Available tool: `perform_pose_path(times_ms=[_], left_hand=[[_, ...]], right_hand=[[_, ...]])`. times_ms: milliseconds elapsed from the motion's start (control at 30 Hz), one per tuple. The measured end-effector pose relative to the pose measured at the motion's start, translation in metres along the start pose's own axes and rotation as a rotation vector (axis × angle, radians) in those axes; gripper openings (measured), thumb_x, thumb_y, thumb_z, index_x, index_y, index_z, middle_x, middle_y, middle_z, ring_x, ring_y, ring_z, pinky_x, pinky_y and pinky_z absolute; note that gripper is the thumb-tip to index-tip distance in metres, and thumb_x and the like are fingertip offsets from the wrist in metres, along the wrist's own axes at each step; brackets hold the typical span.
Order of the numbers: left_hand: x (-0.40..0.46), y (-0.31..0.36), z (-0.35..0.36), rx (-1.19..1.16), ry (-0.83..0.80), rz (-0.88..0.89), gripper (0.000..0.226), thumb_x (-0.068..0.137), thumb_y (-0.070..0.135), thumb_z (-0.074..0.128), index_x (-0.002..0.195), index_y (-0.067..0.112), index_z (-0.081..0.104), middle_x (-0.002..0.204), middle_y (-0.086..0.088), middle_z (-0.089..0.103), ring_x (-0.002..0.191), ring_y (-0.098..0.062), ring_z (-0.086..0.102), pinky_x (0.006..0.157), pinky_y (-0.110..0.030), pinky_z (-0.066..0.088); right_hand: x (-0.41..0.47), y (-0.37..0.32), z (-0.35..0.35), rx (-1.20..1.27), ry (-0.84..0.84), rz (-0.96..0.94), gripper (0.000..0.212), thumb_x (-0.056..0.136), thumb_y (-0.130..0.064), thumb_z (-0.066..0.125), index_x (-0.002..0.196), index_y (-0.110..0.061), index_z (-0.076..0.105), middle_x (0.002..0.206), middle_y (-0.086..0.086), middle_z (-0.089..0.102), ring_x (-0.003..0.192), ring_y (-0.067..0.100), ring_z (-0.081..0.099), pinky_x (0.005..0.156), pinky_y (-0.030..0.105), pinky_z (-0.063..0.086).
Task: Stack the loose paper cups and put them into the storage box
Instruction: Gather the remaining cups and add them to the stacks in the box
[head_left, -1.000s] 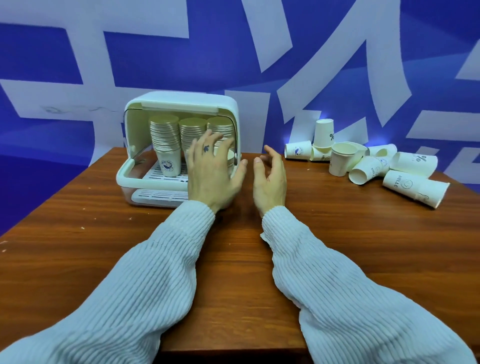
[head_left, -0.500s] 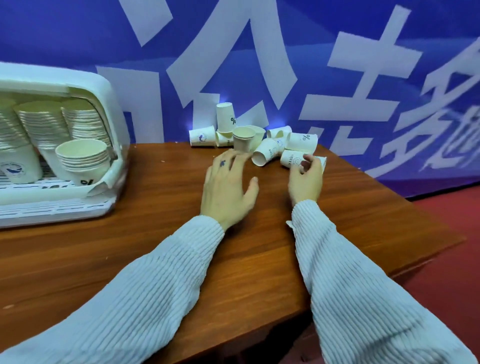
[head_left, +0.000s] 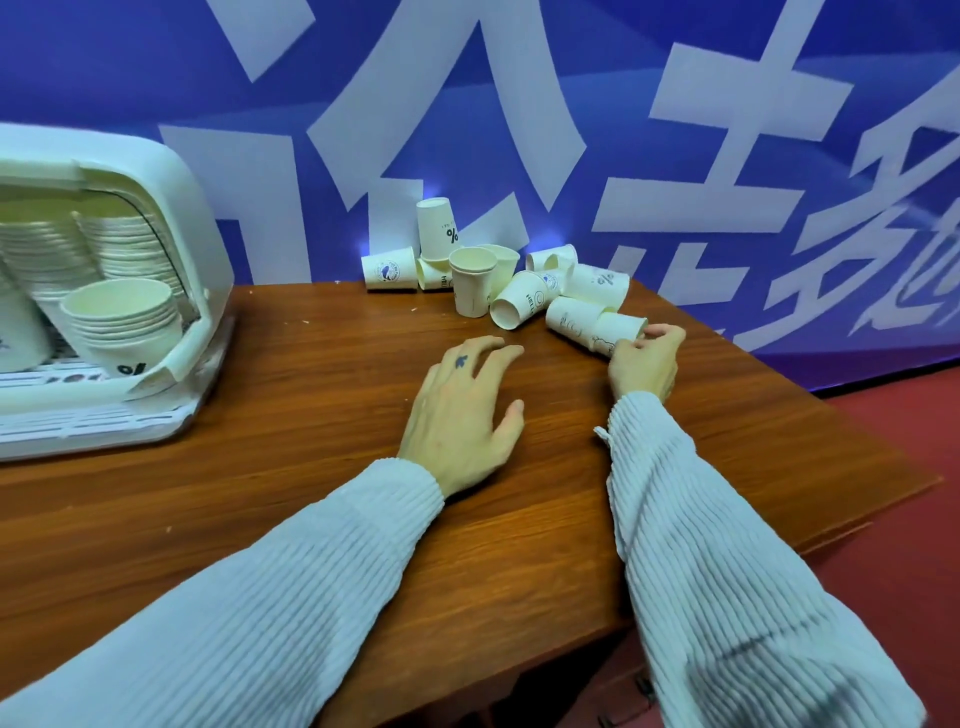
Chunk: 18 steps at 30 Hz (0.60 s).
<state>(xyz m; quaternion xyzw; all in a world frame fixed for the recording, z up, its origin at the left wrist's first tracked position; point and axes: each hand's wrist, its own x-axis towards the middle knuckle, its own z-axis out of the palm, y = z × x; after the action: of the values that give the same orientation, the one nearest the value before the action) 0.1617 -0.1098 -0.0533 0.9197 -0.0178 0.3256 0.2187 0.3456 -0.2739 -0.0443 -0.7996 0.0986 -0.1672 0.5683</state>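
Several loose white paper cups (head_left: 519, 306) lie in a heap at the table's back edge, some upright, some on their sides. My right hand (head_left: 644, 361) pinches the rim end of the nearest lying cup (head_left: 597, 325). My left hand (head_left: 462, 415) hovers palm down over the wood with fingers spread, a short way in front of the heap. The white storage box (head_left: 171, 208) stands open at the far left, with stacks of cups (head_left: 124, 322) inside it.
The brown wooden table (head_left: 311, 467) ends close to the right of my right arm, with red floor (head_left: 883, 545) beyond. A blue wall with white lettering (head_left: 675, 130) rises straight behind the cups.
Both hands left the storage box and moved right toward the loose cups. My right hand has taken hold of the nearest lying cup. My view swung right.
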Motion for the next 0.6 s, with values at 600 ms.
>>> perform_pose_path(times_ms=[600], left_hand=[[-0.002, -0.026, -0.018, 0.352, -0.224, -0.133, 0.086, 0.085, 0.048, 0.068, 0.157, 0.030, 0.025, 0.151, 0.003, 0.043, 0.145, -0.021, 0.034, 0.124, -0.058, 0.000]], right_hand=[[-0.114, -0.020, -0.012, 0.315, -0.539, -0.104, 0.023, 0.089, -0.001, 0.053, 0.098, -0.018, 0.065, 0.087, 0.007, 0.062, 0.079, 0.018, 0.056, 0.073, 0.038, 0.047]])
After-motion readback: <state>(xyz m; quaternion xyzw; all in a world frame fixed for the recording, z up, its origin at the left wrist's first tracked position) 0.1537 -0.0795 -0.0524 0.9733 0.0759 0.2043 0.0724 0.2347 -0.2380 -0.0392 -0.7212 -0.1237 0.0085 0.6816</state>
